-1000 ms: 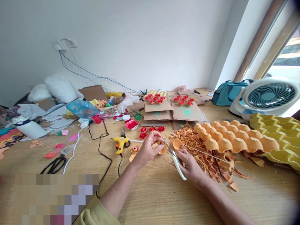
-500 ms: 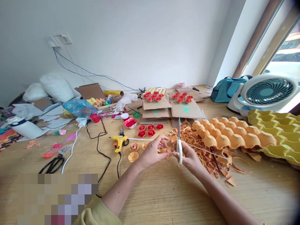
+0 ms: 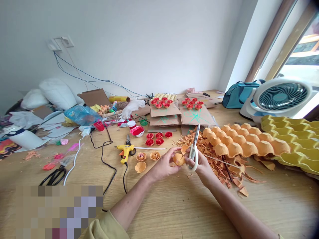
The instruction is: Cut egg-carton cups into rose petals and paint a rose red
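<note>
My left hand (image 3: 164, 166) pinches a small orange egg-carton cup (image 3: 178, 159) above the wooden table (image 3: 174, 205). My right hand (image 3: 201, 164) grips white-handled scissors (image 3: 194, 151), blades pointing up and away, and its fingers also touch the cup. Both hands meet in front of a heap of orange carton scraps (image 3: 221, 166). Three orange paper rosettes (image 3: 147, 159) lie just left of my left hand.
An orange egg tray (image 3: 249, 144) and a yellow one (image 3: 294, 139) lie to the right, a fan (image 3: 281, 98) behind them. A yellow glue gun (image 3: 126, 151) with its cable, red roses (image 3: 158, 137), cardboard pieces (image 3: 181, 116), black scissors (image 3: 53, 176) and clutter fill the left.
My hands have drawn together over the cup. The scissors swung from lying low and pointing left to standing upright, then tilted slightly right. The cup has turned in my left fingers.
</note>
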`<action>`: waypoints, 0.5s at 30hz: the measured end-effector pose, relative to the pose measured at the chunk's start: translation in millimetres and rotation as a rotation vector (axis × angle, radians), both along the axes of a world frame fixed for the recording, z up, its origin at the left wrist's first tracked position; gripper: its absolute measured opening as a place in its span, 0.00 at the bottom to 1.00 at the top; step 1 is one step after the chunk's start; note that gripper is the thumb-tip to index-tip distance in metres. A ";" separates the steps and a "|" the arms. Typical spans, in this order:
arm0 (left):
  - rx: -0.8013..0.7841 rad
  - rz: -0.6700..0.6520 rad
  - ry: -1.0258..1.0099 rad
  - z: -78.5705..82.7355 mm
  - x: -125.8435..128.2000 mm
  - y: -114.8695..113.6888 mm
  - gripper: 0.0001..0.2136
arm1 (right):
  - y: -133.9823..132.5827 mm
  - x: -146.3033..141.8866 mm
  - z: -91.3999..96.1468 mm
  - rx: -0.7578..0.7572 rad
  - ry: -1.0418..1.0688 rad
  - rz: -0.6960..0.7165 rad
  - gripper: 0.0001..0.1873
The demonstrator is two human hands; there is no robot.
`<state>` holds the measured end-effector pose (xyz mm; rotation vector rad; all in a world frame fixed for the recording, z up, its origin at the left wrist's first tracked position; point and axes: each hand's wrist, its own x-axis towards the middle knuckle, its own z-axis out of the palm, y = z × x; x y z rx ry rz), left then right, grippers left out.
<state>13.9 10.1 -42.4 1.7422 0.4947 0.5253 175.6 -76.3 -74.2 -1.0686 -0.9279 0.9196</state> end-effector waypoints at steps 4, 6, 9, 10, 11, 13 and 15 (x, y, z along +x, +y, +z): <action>-0.333 -0.004 -0.147 -4.1 4.0 1.4 0.30 | 0.6 -0.8 -1.3 0.013 -0.003 -0.022 0.23; -0.449 0.031 -0.204 -3.2 4.6 -0.2 0.30 | 0.8 -2.3 -1.9 0.034 -0.018 -0.033 0.23; -0.530 0.074 -0.243 -3.4 6.3 -5.9 0.30 | 0.6 -4.9 -4.5 0.075 -0.089 -0.040 0.21; -0.537 0.093 -0.257 -4.2 7.4 -8.1 0.30 | 0.4 -5.6 -5.6 0.086 -0.126 -0.044 0.20; -0.541 0.116 -0.273 -5.3 8.6 -10.3 0.29 | -0.1 -6.1 -6.5 0.097 -0.167 -0.051 0.19; -0.546 0.166 -0.310 -7.1 11.1 -13.4 0.28 | -1.5 -6.6 -6.5 0.112 -0.252 -0.061 0.17; -0.558 0.211 -0.340 -7.1 12.7 -14.6 0.27 | -3.7 -6.5 -3.9 0.116 -0.330 -0.066 0.15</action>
